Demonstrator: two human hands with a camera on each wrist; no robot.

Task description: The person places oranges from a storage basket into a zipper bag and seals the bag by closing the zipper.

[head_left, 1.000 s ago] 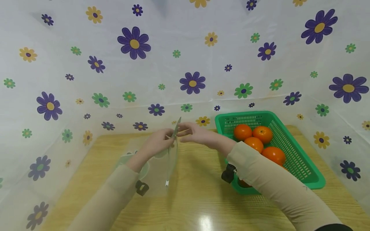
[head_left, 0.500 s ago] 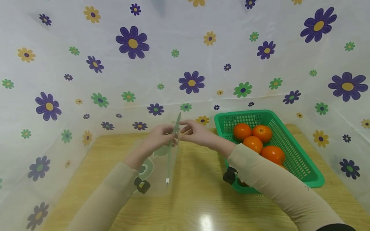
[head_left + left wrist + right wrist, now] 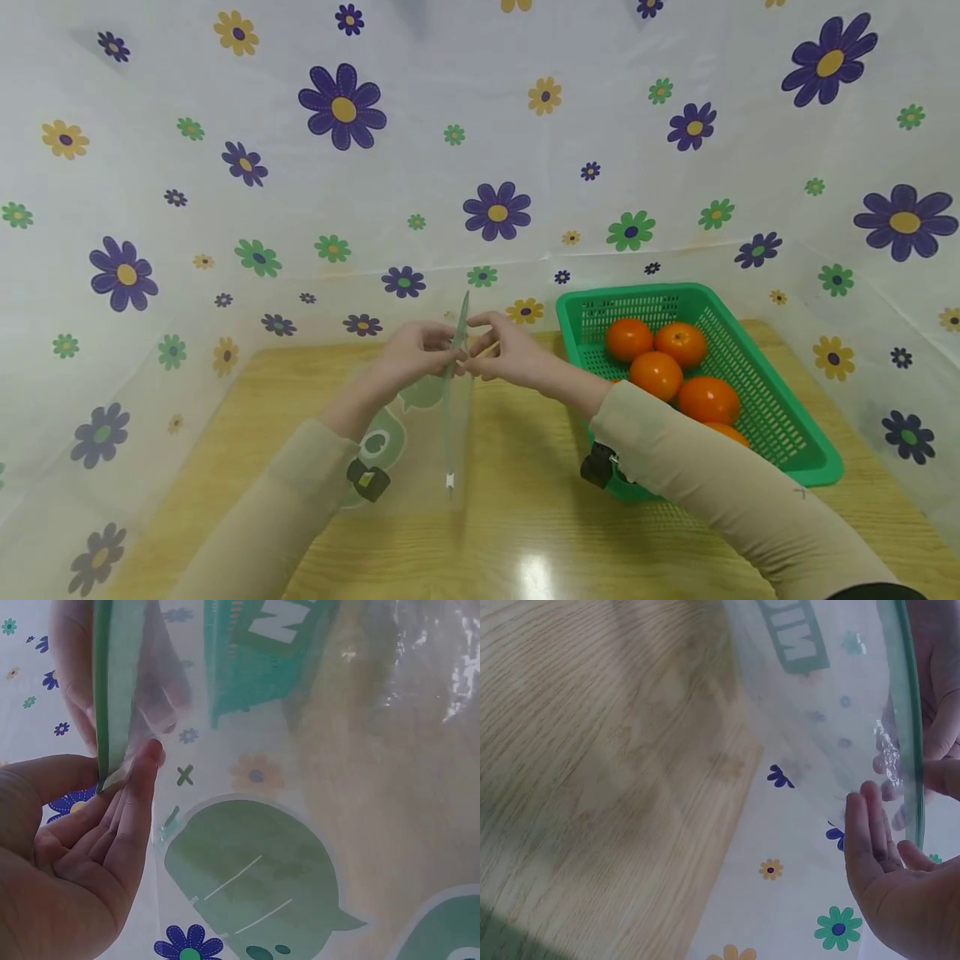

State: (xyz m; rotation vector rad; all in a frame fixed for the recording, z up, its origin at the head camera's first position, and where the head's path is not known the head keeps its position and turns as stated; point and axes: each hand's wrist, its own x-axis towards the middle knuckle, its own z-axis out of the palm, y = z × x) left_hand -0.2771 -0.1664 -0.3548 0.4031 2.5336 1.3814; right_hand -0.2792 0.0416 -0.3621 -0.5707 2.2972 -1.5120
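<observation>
A clear plastic zip bag (image 3: pixel 416 483) with pale green printed figures hangs upright between both hands, its green zip strip (image 3: pixel 118 682) edge-on to the head camera. A small white slider (image 3: pixel 450 481) sits at the strip's near end. My left hand (image 3: pixel 415 348) pinches the strip near its far end, thumb on one side and fingers on the other. From the right, my right hand (image 3: pixel 512 350) pinches the same edge, its thumb (image 3: pixel 915 856) at the strip and its fingers (image 3: pixel 862 832) against the film. The two hands' fingertips nearly meet there.
To the right a green plastic basket (image 3: pixel 637 292) holds several oranges (image 3: pixel 656 375). It stands close to the right forearm on the wooden table (image 3: pixel 525 500). A white flower-print sheet (image 3: pixel 420 183) rises behind and at both sides.
The right hand has closed in on the bag's edge, and its fingertips now pinch it. The lower end of the zip strip has shifted slightly to the right.
</observation>
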